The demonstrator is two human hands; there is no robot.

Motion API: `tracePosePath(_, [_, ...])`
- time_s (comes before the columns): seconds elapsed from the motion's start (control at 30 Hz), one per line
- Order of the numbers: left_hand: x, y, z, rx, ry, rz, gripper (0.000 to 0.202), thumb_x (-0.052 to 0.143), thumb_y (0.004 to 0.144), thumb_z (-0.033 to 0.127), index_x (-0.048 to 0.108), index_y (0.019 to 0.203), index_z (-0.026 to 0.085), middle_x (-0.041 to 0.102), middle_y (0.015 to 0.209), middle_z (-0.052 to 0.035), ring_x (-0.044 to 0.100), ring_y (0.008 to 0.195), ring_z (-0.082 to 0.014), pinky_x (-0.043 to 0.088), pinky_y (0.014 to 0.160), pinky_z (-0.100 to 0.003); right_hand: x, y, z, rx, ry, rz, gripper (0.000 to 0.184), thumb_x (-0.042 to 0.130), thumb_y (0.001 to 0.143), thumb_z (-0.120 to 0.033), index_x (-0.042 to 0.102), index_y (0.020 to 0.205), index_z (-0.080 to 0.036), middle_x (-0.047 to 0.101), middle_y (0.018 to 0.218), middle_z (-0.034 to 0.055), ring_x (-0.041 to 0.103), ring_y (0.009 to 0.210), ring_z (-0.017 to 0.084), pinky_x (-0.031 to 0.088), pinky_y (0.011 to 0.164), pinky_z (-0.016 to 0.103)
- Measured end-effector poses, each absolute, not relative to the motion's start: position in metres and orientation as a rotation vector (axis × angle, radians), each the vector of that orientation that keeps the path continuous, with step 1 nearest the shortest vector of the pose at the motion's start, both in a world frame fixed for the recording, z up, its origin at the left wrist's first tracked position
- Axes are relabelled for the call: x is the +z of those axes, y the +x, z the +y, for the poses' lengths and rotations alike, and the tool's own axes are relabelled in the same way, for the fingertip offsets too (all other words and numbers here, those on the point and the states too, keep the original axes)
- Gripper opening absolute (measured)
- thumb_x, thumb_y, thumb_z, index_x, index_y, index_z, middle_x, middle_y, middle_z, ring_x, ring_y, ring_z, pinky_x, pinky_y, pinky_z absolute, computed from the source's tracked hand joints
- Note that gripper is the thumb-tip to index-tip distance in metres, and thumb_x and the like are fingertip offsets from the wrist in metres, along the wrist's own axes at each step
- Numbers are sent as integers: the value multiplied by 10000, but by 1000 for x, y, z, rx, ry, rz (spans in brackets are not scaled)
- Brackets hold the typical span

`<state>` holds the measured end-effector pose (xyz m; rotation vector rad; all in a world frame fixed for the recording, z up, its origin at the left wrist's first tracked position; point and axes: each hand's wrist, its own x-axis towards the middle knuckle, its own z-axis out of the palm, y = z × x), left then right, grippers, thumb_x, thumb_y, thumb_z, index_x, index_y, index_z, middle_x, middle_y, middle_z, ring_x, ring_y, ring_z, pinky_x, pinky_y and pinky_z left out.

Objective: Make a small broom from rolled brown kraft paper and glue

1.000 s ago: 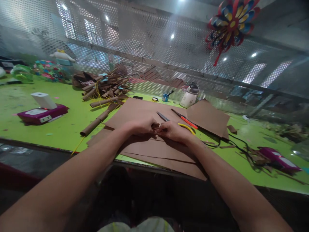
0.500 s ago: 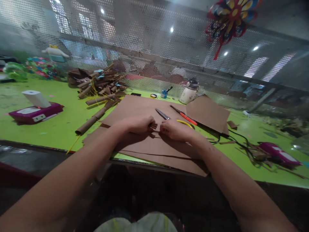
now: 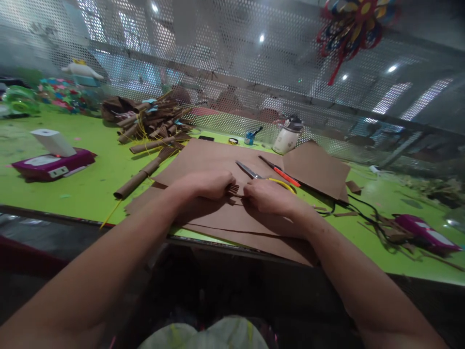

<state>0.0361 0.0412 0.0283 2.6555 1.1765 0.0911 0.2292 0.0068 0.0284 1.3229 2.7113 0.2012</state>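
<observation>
My left hand [image 3: 217,185] is closed around a brown paper piece with a cut fringe [image 3: 233,189], whose narrow strips poke out past the fingers. Close beside it, my right hand [image 3: 262,195] pinches the end of a thin brown strip at the same piece; its fingertips are partly hidden. Both hands rest low over large brown paper sheets [image 3: 209,154]. Just beyond the right hand lie scissors [image 3: 247,169] with yellow handles. A dark-tipped tool with an orange handle [image 3: 285,175] is behind them.
Rolled brown paper tubes [image 3: 140,178] and a bundle tied with yellow string lie at left. Purple power strips [image 3: 82,162] sit on the green table [image 3: 72,194]. A white bottle [image 3: 286,139] and blue jar [image 3: 249,139] stand behind. Black cable [image 3: 363,220] and paper scraps are at right.
The view has shifted slightly. Both hands keep their grip on the fringed paper, with only a tiny movement of the fingers.
</observation>
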Motion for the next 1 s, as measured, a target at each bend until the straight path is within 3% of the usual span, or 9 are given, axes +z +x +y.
tracePosePath(0.2, [35, 39, 35, 27, 2707, 1159, 191, 488, 661, 254, 635, 745, 166, 615, 669, -49, 453, 541, -124, 276, 517, -247, 31, 228, 8, 116, 1379, 2677, 233, 439, 815, -276, 621, 902, -160, 626, 887, 105, 556, 833, 198, 348, 672, 255])
tracePosePath(0.67, [38, 40, 32, 31, 2779, 1112, 174, 467, 656, 229, 622, 698, 163, 592, 622, -28, 400, 499, -103, 254, 496, -236, 30, 221, -3, 226, 1345, 2670, 232, 375, 832, -267, 578, 846, -156, 609, 841, 92, 545, 734, 177, 309, 592, 255])
tracePosePath(1.0, [35, 36, 36, 30, 2719, 1118, 150, 497, 650, 253, 612, 697, 171, 583, 613, -20, 409, 491, -109, 280, 505, -243, 33, 217, -21, 301, 1340, 2816, 215, 374, 848, -231, 561, 857, -123, 573, 870, 112, 516, 783, 176, 335, 672, 263])
